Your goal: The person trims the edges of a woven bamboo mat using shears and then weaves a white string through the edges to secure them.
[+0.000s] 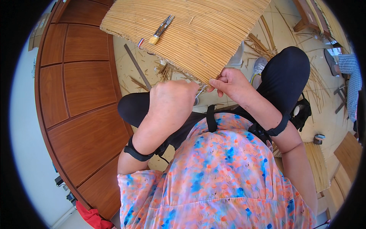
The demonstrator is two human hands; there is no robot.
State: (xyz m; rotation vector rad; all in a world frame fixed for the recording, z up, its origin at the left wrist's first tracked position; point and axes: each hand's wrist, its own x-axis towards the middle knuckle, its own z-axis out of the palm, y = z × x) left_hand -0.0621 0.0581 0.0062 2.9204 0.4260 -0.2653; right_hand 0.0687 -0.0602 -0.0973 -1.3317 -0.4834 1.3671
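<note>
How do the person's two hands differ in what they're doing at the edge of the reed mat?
The left hand is closed in a fist with its back to the camera, hiding its fingers; the right hand shows its fingers, pinching at the edge of the reed mat. The left hand sits just below that edge; the right hand touches it. Both meet at the same corner, and each arm wears a black strap.

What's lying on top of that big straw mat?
On the reed mat lie a metal clip-like tool and a small pale brush. Its near edge is held by the right hand, and the left hand hides whatever is there.
</note>
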